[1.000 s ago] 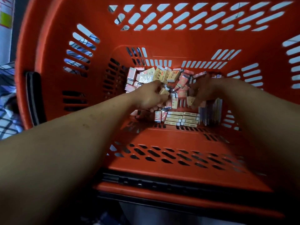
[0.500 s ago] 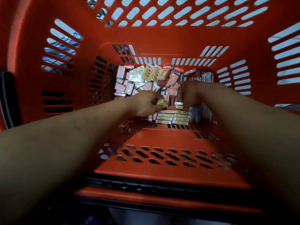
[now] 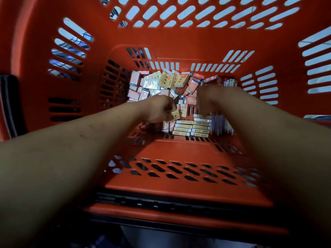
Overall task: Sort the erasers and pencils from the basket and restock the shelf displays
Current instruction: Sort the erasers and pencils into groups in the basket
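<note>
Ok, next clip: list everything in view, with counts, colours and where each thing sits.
basket: one, orange-red, slotted walls, fills the view
loose erasers: many, pink and yellow wrappers, piled at the far end of the basket floor
stacked erasers: two neat columns, yellow-white, near side of the floor
pencils: a bunch, count unclear, bluish-white, by the right wall
black handle: one, left edge
left hand: holds one yellow eraser
right hand: fingers down in the pile, grip unclear

The far floor of the basket (image 3: 179,42) is covered by a loose eraser heap (image 3: 157,83), its right side by pencils (image 3: 219,122). Bare floor is left along the basket's near wall.
</note>
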The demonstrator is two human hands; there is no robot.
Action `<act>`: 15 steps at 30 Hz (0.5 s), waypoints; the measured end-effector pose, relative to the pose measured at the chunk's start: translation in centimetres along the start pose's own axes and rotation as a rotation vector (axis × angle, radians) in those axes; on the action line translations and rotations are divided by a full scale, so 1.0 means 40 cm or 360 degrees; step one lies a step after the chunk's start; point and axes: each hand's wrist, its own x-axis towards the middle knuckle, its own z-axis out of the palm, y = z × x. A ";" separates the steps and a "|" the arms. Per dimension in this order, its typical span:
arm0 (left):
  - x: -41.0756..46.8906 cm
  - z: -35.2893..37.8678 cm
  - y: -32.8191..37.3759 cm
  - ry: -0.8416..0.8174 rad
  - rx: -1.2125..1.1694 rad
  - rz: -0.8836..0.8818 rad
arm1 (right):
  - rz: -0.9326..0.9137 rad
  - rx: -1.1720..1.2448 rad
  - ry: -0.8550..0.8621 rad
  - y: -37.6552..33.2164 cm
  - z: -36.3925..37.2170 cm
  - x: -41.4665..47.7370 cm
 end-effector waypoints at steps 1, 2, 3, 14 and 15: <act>0.001 -0.003 -0.002 -0.0015 0.0001 -0.0005 | 0.0008 -0.0010 0.0031 0.001 0.006 0.001; 0.001 -0.006 -0.003 -0.0029 0.0004 -0.0013 | 0.0017 -0.0002 0.0077 0.002 0.011 0.001; 0.001 -0.010 -0.004 -0.0038 0.0013 -0.0019 | -0.0002 0.0024 0.0151 0.005 0.017 0.002; -0.003 -0.027 -0.004 -0.0012 0.0059 -0.0055 | -0.0491 -0.0116 0.0878 -0.020 0.101 0.013; -0.004 -0.026 -0.004 -0.0006 0.0051 -0.0055 | -0.0461 -0.0217 0.0925 -0.022 0.110 0.019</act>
